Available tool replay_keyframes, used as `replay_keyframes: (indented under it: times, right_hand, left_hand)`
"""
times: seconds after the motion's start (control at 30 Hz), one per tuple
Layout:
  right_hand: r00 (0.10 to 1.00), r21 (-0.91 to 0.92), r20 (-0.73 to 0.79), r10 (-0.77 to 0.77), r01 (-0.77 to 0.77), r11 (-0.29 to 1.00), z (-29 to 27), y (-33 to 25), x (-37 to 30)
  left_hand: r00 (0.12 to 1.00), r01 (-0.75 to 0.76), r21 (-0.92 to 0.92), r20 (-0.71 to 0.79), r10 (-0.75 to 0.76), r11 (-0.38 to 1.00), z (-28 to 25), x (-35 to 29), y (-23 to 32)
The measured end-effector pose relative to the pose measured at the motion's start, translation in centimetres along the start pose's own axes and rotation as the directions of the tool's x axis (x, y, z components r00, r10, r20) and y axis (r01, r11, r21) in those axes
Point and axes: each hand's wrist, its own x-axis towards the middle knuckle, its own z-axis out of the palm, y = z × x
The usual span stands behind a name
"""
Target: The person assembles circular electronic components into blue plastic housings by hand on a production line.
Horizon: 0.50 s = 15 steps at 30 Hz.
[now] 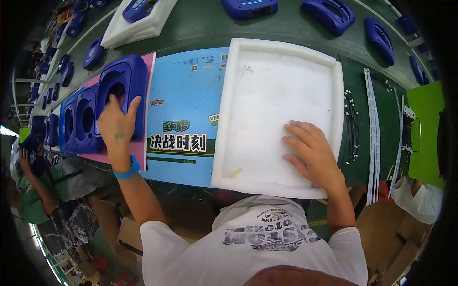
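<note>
My left hand (116,125) is over the nearest of several dark blue plastic housings (139,71) standing in a row at the left. Its index finger reaches to the round opening and the thumb is spread apart; the other fingers are partly hidden. My right hand (310,151) rests open, fingers spread, on the white foam tray (338,95) in front of me. Inside its raised rim the tray shows only a flat white surface with small marks.
A blue printed board (181,95) lies between housings and tray, beside a pink sheet (148,64). Black cables (352,126) and pale strips (373,138) lie to the right, near a green panel (428,133). More blue housings (249,8) sit beyond. Other people work at both sides.
</note>
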Motion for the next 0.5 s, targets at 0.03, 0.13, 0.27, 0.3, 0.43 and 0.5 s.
replay_keyframes:
  times: [0.03,0.13,0.27,0.3,0.43,0.5]
  right_hand:
    - [1.000,0.003,-0.004,-0.001,0.001,1.000,-0.1,0.3,0.0]
    - [1.000,0.046,-0.017,0.005,-0.005,0.999,-0.3,0.6,0.0]
    - [0.999,0.044,-0.029,0.013,-0.012,0.999,-0.2,0.4,-0.4]
    - [0.999,0.040,-0.032,0.017,-0.015,0.999,-0.2,0.4,-0.4]
    - [0.999,0.036,-0.033,0.010,-0.009,0.999,-0.1,0.3,-0.5]
    - [1.000,0.050,-0.030,0.007,-0.005,0.999,-0.1,0.4,-0.3]
  left_hand:
    - [0.974,0.060,-0.068,0.220,-0.044,0.996,-0.7,0.9,0.8]
    - [0.906,-0.013,-0.174,0.414,0.085,0.985,-0.8,1.7,1.0]
    - [0.820,-0.247,-0.295,0.443,0.362,0.923,-2.4,0.8,-0.4]
    - [0.809,-0.388,-0.168,0.409,0.422,0.906,-3.4,0.7,-1.0]
    - [0.768,-0.493,-0.171,0.374,0.519,0.853,-5.8,0.9,-2.2]
    - [0.783,-0.245,-0.556,0.370,0.501,0.794,-6.8,-0.3,-1.3]
